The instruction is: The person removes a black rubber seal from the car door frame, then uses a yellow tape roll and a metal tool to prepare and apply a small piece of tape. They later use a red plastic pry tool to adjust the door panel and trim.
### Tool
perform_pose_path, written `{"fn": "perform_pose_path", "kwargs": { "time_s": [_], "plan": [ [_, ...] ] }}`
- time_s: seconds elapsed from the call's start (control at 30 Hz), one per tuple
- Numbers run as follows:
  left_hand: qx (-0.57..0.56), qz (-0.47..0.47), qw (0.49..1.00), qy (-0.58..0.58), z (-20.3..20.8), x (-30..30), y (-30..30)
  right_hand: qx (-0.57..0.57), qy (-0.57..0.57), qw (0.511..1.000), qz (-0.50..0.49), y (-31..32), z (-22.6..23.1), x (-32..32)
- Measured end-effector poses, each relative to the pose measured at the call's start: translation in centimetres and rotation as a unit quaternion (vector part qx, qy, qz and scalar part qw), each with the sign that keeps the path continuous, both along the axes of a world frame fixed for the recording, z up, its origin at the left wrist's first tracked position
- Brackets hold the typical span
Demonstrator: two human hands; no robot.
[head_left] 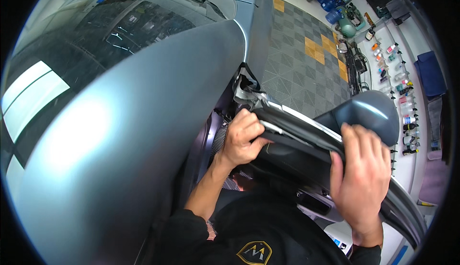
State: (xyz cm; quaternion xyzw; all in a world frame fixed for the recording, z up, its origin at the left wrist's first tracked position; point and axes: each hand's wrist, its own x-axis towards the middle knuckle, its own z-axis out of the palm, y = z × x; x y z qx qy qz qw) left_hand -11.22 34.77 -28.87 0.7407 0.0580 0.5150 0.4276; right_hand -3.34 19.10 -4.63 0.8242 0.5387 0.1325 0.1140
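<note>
A car door (302, 114) stands open, with black inner trim (297, 150) along its window edge. My left hand (244, 138) is closed on the trim's front end, fingers curled over the top and thumb pressed beneath. Close to those fingers, the door's front corner (249, 95) shows uncovered grey and black parts. My right hand (362, 178) grips the same window edge farther back, fingers over the top and thumb on the inner side. Just beyond it sits the grey side mirror (373, 116). My fingers hide the trim's edge at both grips.
The grey-blue car roof (120, 121) and windshield (124, 30) fill the left. Grey and yellow floor tiles (306, 68) lie beyond the door. Bottles (407, 102) line the right wall; a green tank (347, 27) and blue water jugs (330, 8) stand at the far right.
</note>
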Motion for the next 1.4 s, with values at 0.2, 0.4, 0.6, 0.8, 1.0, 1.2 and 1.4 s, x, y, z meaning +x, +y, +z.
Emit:
{"fn": "perform_pose_path", "kwargs": {
  "time_s": [0.2, 0.4, 0.6, 0.8, 1.0, 1.2, 1.4],
  "plan": [
    [0.031, 0.016, 0.998, -0.051, -1.5, 1.0, -0.2, -0.014, 0.028, 0.999, -0.019, 0.5, 0.1, 0.5],
    [0.025, 0.009, 0.998, -0.055, -1.3, 1.1, -0.3, -0.01, 0.028, 0.999, -0.041, 0.9, 0.1, 0.4],
    [0.022, -0.002, 0.999, -0.049, -1.5, 0.8, -0.2, -0.017, -0.081, 0.996, 0.027, 1.2, 0.2, 1.7],
    [0.015, 0.002, 0.999, -0.041, -1.8, 0.6, -0.3, 0.001, -0.061, 0.998, 0.009, 1.5, -0.3, 1.7],
    [0.013, 0.001, 1.0, -0.027, -1.8, 0.1, -0.4, -0.006, -0.049, 0.999, -0.016, 1.3, -0.6, 1.2],
    [0.028, -0.017, 0.998, 0.058, -0.2, 0.0, 0.3, -0.017, 0.048, 0.998, -0.042, 0.7, 0.2, 0.8],
    [0.071, 0.08, 0.987, 0.12, 3.0, -2.3, 0.6, 0.081, 0.091, 0.992, 0.032, -0.3, -0.6, 1.3]
  ]
}}
